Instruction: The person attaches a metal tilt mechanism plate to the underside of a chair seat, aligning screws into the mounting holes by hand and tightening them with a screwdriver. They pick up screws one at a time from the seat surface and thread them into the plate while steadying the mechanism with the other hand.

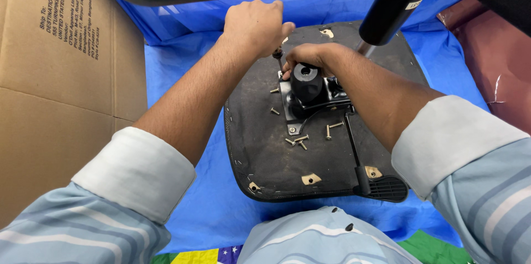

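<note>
My left hand [255, 25] and right hand [310, 56] are bare, with no gloves, rings or watch that I can see. I wear a light blue shirt with pale stripes; both sleeves end in wide white cuffs, turned back partway up my forearms. The shirt front has small dark buttons.

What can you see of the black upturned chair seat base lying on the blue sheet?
The black upturned chair seat base lies flat on the blue sheet, its dusty fabric underside stapled along the edge. A black metal mechanism plate sits on its middle, loose screws scattered beside it. The right hand rests on the plate.
</note>
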